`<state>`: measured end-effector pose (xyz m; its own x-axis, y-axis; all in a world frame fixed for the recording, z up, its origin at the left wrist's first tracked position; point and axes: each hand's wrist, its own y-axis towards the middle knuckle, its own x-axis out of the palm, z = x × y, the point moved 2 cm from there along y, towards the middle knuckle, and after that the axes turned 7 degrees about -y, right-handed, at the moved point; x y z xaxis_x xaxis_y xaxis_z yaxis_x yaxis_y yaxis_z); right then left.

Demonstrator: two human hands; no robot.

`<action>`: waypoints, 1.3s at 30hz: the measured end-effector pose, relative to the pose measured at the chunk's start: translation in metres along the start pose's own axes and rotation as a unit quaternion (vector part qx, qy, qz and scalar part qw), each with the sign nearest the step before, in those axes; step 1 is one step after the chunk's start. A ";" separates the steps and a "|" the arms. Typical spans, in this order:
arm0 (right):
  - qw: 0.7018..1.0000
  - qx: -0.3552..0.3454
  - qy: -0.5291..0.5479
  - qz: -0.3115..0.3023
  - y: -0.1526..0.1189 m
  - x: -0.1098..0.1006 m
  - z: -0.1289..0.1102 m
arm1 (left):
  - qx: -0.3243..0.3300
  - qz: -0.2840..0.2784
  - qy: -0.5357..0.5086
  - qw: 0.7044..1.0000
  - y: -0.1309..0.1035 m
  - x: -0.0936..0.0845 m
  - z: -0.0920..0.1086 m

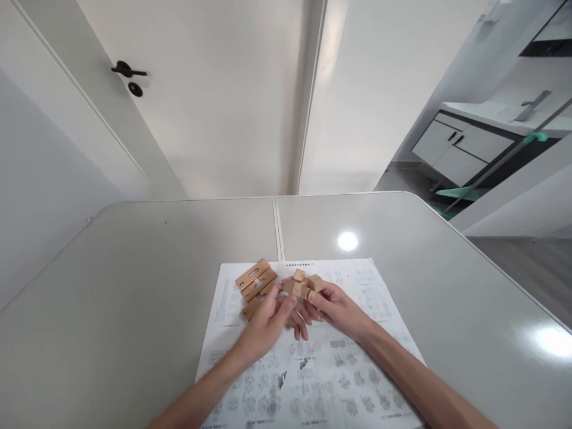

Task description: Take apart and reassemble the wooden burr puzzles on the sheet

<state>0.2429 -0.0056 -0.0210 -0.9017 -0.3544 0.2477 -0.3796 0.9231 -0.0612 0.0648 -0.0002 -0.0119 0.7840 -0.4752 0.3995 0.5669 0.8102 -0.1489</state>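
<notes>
A cluster of small wooden cubes (297,288), some light and some darker brown, is held up over the paper between both hands. My left hand (270,319) grips its left side with thumb and fingers. From the right, my right hand (335,307) pinches the cluster near its lower right cube. Whether the cubes are joined as one piece I cannot tell. Several brown slotted wooden pieces (256,275) lie on the paper just left of the cubes, partly hidden by my left hand.
A large printed sheet (313,381) with rows of small diagrams lies under my hands on the grey table (111,310). A seam (279,229) runs across the tabletop. Beyond stand a white door with a black handle (127,70) and, at right, a sink cabinet (460,143).
</notes>
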 end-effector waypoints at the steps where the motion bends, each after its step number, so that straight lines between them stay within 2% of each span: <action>1: 1.000 -0.001 0.002 -0.013 0.000 0.001 -0.001 | 0.003 0.004 0.008 1.000 0.000 0.000 -0.001; 3: 1.000 -0.007 -0.008 -0.019 0.000 0.002 -0.003 | 0.012 0.010 0.024 1.000 0.000 0.000 -0.002; 5: 1.000 -0.010 -0.027 0.007 0.000 0.000 -0.005 | 0.025 0.025 0.046 0.998 -0.002 0.003 -0.001; 8: 0.996 -0.016 -0.073 0.039 0.001 -0.003 -0.006 | 0.055 0.086 0.067 0.993 -0.007 0.005 0.005; 11: 0.992 -0.016 -0.122 0.017 0.002 0.000 -0.006 | 0.061 0.120 0.082 0.988 -0.010 0.004 0.009; 15: 0.990 -0.018 -0.140 -0.012 0.001 0.006 -0.005 | 0.055 0.106 0.042 0.992 -0.009 0.001 0.005; 20: 0.995 -0.004 -0.087 0.055 0.002 -0.001 -0.002 | 0.089 0.098 -0.032 0.991 -0.003 0.001 0.008; 23: 0.997 0.004 -0.008 0.078 0.004 -0.006 0.001 | 0.031 0.065 -0.078 0.994 -0.003 0.003 0.013; 26: 0.997 -0.002 0.035 0.066 0.005 -0.006 -0.002 | -0.032 0.046 -0.107 0.993 -0.004 0.002 0.016; 28: 0.999 -0.007 -0.002 0.051 0.003 -0.003 -0.006 | -0.037 0.039 -0.118 0.992 -0.004 0.002 0.018; 30: 0.995 -0.023 -0.093 0.038 0.000 0.000 -0.010 | -0.030 0.036 -0.127 0.991 -0.002 0.002 0.019; 33: 0.965 -0.079 -0.247 0.048 -0.005 0.007 -0.012 | -0.022 0.043 -0.123 0.991 -0.001 0.002 0.016; 37: 0.932 -0.109 -0.346 0.025 -0.009 0.014 -0.006 | -0.015 0.055 -0.041 0.998 -0.006 -0.001 0.003; 39: 0.915 -0.115 -0.386 0.013 -0.010 0.015 -0.003 | -0.036 0.070 0.029 0.996 -0.010 -0.004 -0.005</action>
<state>0.2336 -0.0195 -0.0139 -0.8204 -0.2502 -0.5141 -0.3832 0.9080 0.1696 0.0575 -0.0081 -0.0160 0.8691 -0.3792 0.3177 0.4655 0.8442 -0.2658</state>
